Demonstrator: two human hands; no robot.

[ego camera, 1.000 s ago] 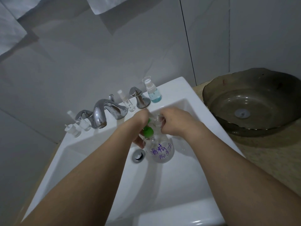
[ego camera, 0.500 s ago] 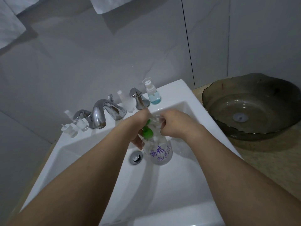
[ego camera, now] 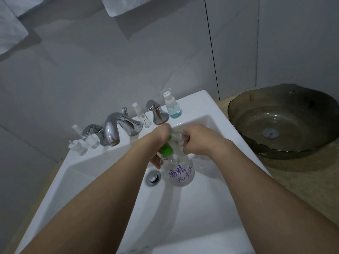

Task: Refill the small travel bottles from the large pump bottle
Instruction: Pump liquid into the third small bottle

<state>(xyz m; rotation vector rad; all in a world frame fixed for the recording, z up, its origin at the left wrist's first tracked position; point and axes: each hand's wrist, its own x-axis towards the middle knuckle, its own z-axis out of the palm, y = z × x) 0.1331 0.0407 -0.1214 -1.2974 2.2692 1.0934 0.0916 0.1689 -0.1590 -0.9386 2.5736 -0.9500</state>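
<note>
Large pump bottle (ego camera: 178,173), clear with purple handwriting and a green pump head (ego camera: 166,150), is sitting over the white sink (ego camera: 205,208) basin, just right of the chrome drain (ego camera: 152,178); can't tell if its base is touching the basin floor. Left hand (ego camera: 159,143) is wrapping the bottle's neck/pump area, fingers curling under the green head on the far side. Right hand (ego camera: 199,141) is pinching a small clear travel bottle (ego camera: 180,138) right at the pump, fingers curled around it; spout contact is hidden between the hands, so can't tell whether liquid is flowing. More travel bottles are standing on the sink's back ledge: a blue-liquid spray bottle (ego camera: 171,107) at the right end beside the right tap handle (ego camera: 156,112), a slim clear bottle (ego camera: 144,116) between that handle and the chrome faucet (ego camera: 119,129), another clear bottle (ego camera: 90,139) by the left tap handle (ego camera: 93,132), and a short clear one (ego camera: 78,147) at the far left. Dark glass vessel basin (ego camera: 286,121) is sitting on the speckled counter (ego camera: 293,180) to the right of the sink. White towels (ego camera: 126,4) are hanging on the grey tiled wall above.
</note>
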